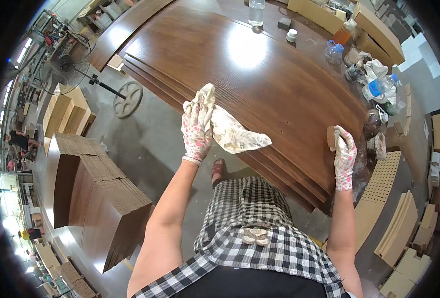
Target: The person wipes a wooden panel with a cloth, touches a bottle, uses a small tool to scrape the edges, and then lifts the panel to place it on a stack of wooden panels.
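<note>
A dark brown wooden panel (289, 99) lies on top of a stack of similar panels, its surface glossy under a light. At its near left edge my left hand (196, 130), in a white glove with pink spots, is closed on a stained white rag (235, 135). The rag's loose end drapes over the stack's edge. My right hand (346, 154), gloved alike, is at the panel's right end. Its fingers grip a small brown block (331, 138) that looks like a sanding sponge; part of it is hidden by the fingers.
Along the far side are a clear bottle (256, 14), a small white-capped jar (291, 35) and a dark block (284, 23). Several plastic bottles (376, 88) crowd the right. A standing fan (67, 63) and stacked brown panels (98, 198) are on the left.
</note>
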Available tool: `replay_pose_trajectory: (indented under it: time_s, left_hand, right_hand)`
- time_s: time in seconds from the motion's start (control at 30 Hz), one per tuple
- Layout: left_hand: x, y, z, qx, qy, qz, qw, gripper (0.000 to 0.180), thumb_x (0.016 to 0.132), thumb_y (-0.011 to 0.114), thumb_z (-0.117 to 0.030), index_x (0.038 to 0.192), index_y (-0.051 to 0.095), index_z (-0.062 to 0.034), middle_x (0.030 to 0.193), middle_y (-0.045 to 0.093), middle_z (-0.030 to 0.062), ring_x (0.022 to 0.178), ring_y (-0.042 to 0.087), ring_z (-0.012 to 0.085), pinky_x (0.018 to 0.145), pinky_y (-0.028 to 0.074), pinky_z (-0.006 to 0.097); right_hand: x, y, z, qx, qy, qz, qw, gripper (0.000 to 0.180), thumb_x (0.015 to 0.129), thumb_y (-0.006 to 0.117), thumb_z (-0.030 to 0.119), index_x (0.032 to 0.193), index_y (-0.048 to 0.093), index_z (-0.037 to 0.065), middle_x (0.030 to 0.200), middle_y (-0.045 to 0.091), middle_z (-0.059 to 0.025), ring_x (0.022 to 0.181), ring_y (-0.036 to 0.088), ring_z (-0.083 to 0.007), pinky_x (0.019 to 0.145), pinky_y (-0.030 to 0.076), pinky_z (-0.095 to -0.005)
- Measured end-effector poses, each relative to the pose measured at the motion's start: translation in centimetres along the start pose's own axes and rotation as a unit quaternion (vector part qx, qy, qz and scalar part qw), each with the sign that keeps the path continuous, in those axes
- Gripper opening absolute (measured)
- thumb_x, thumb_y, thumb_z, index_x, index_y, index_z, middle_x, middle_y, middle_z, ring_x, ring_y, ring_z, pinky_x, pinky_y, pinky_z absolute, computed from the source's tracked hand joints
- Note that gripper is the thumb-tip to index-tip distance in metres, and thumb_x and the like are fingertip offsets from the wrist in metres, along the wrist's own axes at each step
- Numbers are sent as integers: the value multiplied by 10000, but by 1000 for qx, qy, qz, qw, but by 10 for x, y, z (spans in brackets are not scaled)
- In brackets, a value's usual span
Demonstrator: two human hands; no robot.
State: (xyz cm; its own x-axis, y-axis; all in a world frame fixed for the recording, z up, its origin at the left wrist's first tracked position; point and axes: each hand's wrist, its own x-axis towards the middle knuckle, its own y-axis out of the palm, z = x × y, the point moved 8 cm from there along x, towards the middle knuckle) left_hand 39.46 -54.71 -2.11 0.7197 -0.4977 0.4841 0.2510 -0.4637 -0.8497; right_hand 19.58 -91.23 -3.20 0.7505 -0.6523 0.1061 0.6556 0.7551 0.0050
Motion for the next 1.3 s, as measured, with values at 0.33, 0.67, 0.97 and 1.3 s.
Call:
replay_pose_trajectory:
  time_s: [0.33,0.67,0.97,1.3]
  left_hand:
    - [-61,49,-73,-159,97,77,980,579,773,609,-310,1337,518,-214,1372,451,159,1289,382,416,1046,278,585]
    - [27,39,156,-40,10,1,999,494,787,600,-237,1279,566,-248,1354,484,140,1299,381,405,1084,269,542]
    - [135,21,367,-78,-44,-85,992,385,780,605,-200,1164,631,-182,1253,546,186,1217,470,363,1019,372,460]
    - [106,4,389,-5,-61,-155,986,293,778,615,-207,1047,608,-94,1031,588,141,947,565,355,783,478,462]
  right_hand:
    - [1,-14,5,-189,7,-75,979,271,946,549,202,1123,624,12,1120,633,-59,980,583,-137,811,476,-277]
    - [58,159,-18,80,40,-85,992,279,942,535,194,1167,595,40,1158,611,-43,1025,576,-127,680,466,-261]
    - [109,181,-25,-222,25,-122,967,325,957,512,235,1221,589,60,1156,634,-17,927,575,-72,637,391,-197]
    - [122,166,-28,-281,43,-168,944,475,957,434,375,1282,550,49,1307,540,-68,1161,515,-205,846,449,-352]
